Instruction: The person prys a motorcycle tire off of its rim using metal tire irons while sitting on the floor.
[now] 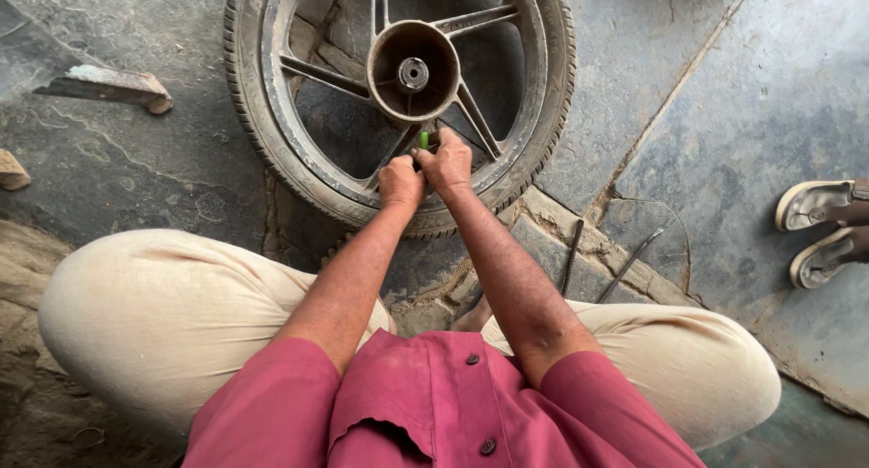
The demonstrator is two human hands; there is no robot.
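A small green valve piece (pixel 424 139) is pinched by the fingers of the left hand (pixel 400 180) and right hand (pixel 445 163) at the rim of a motorcycle wheel (pixel 272 115) lying flat on the stone floor (pixel 742 97). The valve step seems underway; a steady, gentle twist is needed next.

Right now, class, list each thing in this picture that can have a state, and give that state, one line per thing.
Black spoked motorcycle wheel with tyre: lying flat on the stone floor, tyre on the rim.
Small green piece: upright, pinched at the rim.
Left hand: closed, on the rim.
Right hand: closed on the green piece.
Two thin metal rods: lying on the floor, untouched.
Pale sandals: on another person's feet.
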